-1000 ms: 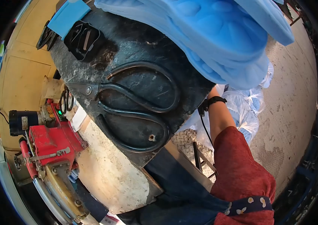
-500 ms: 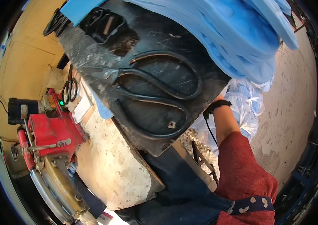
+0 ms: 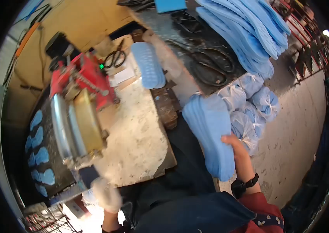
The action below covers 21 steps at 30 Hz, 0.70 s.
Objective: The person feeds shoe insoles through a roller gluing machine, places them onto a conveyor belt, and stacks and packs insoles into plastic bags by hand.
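Note:
A stack of light-blue insoles (image 3: pixel 207 132) is gripped at its right edge by my right hand (image 3: pixel 236 149), thumb lying over the top piece. The stack is held in front of the dark board's near corner, above my lap. My left hand (image 3: pixel 108 196), in a white glove, is low in the picture below the machine's rollers; motion blurs its fingers. Beside the pale worktable's far end lies another small stack of blue insoles (image 3: pixel 149 66). Black-handled scissors (image 3: pixel 215 66) rest on the dark board (image 3: pixel 164 27).
A red machine (image 3: pixel 90 79) with metal rollers (image 3: pixel 71 128) stands left of the pale worktable (image 3: pixel 137 128). Single blue insoles (image 3: pixel 42 155) lie on a dark surface beyond it. Large blue sheets (image 3: pixel 246 31) are piled at the back right, above tied plastic bags (image 3: pixel 246 120).
The view has swung left, showing more of the machine. My right hand, earlier hidden behind the dark board, has come out with the insole stack. My gloved left hand has entered view.

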Motion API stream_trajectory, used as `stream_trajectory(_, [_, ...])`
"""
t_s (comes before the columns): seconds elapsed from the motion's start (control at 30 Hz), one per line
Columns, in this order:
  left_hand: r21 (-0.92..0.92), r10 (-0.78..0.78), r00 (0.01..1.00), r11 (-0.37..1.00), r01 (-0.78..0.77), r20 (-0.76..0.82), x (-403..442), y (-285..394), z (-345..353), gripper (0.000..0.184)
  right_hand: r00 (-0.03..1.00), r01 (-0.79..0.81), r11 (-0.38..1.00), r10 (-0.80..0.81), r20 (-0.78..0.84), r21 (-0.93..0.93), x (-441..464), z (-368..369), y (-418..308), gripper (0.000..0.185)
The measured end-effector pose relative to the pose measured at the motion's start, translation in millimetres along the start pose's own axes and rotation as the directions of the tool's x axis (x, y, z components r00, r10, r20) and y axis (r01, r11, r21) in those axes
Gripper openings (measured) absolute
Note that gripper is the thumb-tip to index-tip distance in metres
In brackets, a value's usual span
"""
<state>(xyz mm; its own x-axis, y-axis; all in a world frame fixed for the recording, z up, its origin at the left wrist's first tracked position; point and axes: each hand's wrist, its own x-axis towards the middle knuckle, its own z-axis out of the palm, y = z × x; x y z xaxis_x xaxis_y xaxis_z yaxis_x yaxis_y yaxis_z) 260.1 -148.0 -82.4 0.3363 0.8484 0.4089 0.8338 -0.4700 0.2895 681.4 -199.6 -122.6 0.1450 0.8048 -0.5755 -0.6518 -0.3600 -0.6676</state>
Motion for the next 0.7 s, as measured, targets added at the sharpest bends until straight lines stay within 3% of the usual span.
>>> stream_trajectory(0.03, [-0.213,-0.131,0.958,0.959,0.188,0.256,10,17,2,0.024,0.996,0.051,0.991,-0.042,0.077,-0.12,-2,9,7,0.092])
stream_trajectory(0.07, [-0.53,-0.3,0.845,0.672,0.517,0.443,22,45,8,0.04,0.984,0.14,0.975,-0.116,0.138,-0.172,-4,35,7,0.101])
stream_trajectory(0.13, [-0.812,-0.173,0.818,0.126,0.57,0.548,49,69,27,0.054,0.948,0.281,0.901,-0.206,0.242,-0.332,-2,84,5,0.105])
stream_trajectory(0.2, [-0.804,-0.103,0.798,-0.037,0.594,0.594,68,71,48,0.062,0.925,0.379,0.749,-0.288,0.249,-0.544,15,117,15,0.109])
stream_trajectory(0.33, [-0.726,-0.09,0.721,-0.113,0.678,0.688,97,52,79,0.06,0.878,0.479,0.612,-0.35,0.327,-0.629,51,143,42,0.106])
stream_trajectory(0.4, [-0.682,-0.109,0.714,-0.423,0.596,0.692,93,28,100,0.055,0.948,0.299,0.832,-0.202,0.248,-0.467,71,128,58,0.097])
stream_trajectory(0.43, [-0.649,-0.097,0.719,-0.525,0.551,0.689,90,19,106,0.05,0.947,0.297,0.84,-0.198,0.253,-0.454,72,125,59,0.075])
stream_trajectory(0.47, [-0.647,-0.102,0.718,-0.533,0.545,0.688,86,13,111,0.05,0.948,0.293,0.837,-0.192,0.254,-0.462,74,123,63,0.075])
stream_trajectory(0.53, [-0.644,-0.076,0.753,-0.578,0.501,0.654,85,12,103,0.047,0.957,0.259,0.799,-0.135,0.258,-0.543,74,122,66,0.055])
stream_trajectory(0.57, [-0.638,-0.079,0.746,-0.581,0.505,0.662,84,7,107,0.047,0.932,0.358,0.795,-0.271,0.243,-0.489,74,126,72,0.04])
stream_trajectory(0.67, [-0.627,-0.084,0.737,-0.595,0.502,0.67,88,-18,130,0.045,0.923,0.356,0.836,-0.243,0.299,-0.418,80,129,55,0.039])
stream_trajectory(0.7, [-0.728,-0.156,0.73,-0.35,0.589,0.665,89,-30,139,0.044,0.92,0.35,0.832,-0.218,0.326,-0.431,87,127,56,0.04])
